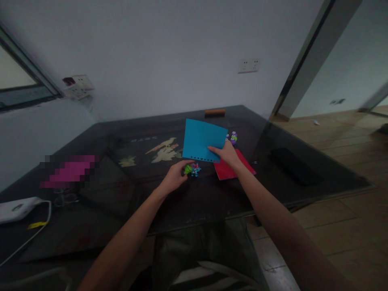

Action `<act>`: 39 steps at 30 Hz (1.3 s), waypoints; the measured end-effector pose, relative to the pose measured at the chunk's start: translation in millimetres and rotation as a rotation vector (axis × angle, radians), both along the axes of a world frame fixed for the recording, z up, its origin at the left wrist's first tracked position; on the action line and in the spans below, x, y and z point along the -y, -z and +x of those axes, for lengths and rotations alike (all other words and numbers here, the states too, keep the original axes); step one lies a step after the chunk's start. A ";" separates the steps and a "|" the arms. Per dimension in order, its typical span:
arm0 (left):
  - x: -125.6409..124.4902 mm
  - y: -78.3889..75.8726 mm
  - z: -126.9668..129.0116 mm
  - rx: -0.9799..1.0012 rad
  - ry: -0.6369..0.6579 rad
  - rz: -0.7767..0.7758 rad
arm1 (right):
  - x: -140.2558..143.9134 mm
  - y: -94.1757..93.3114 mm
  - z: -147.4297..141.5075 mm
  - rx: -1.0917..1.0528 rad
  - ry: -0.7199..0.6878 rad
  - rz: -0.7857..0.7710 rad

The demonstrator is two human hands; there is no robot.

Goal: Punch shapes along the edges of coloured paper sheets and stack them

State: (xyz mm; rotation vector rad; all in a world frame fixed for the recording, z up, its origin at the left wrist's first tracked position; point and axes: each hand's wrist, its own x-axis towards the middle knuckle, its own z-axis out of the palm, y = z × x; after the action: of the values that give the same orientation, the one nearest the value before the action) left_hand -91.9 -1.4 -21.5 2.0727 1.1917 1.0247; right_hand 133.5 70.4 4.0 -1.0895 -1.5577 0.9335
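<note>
My right hand (228, 155) pinches the near right corner of a blue paper sheet (202, 139), held tilted up above the dark table (121, 202). A row of small punched holes runs along the sheet's near edge. My left hand (175, 176) grips a small green and blue punch-like tool (191, 169) just below that edge. A red paper sheet (232, 169) lies flat on the table under my right hand. Two small purple and green gadgets (233, 138) sit just beyond the blue sheet's right corner.
An orange bar (214, 112) lies at the far table edge by the wall. A black flat object (292, 165) rests at the right. At the left are a pink blurred patch (71, 170) and a white device (18, 208) with a cable. Wooden floor lies to the right.
</note>
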 end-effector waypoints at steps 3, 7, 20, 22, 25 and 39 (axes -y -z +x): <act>-2.0 1.7 -0.9 -0.049 -0.006 0.053 | -0.1 -0.6 -0.3 -0.001 0.003 0.002; -3.9 2.7 -1.8 -0.115 0.003 0.117 | -0.3 -0.9 -0.1 0.017 0.013 0.008; -8.8 7.0 -1.6 0.230 -0.101 -0.142 | -2.4 1.8 -0.4 -0.048 0.036 -0.007; -8.8 4.6 -0.6 0.339 -0.114 -0.183 | -2.6 2.1 -0.1 -0.077 0.032 -0.012; -8.7 0.4 0.1 0.431 -0.153 -0.211 | -4.7 4.0 1.7 -0.133 -0.004 -0.007; -4.5 -12.0 12.3 0.591 -0.157 -0.405 | 1.3 -18.5 82.0 -0.508 0.184 0.048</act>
State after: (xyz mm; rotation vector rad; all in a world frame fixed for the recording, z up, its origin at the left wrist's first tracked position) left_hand -79.7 3.0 -9.5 1.2596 1.1345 1.2318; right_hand 215.5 69.1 22.4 -0.8589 -1.0403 0.9500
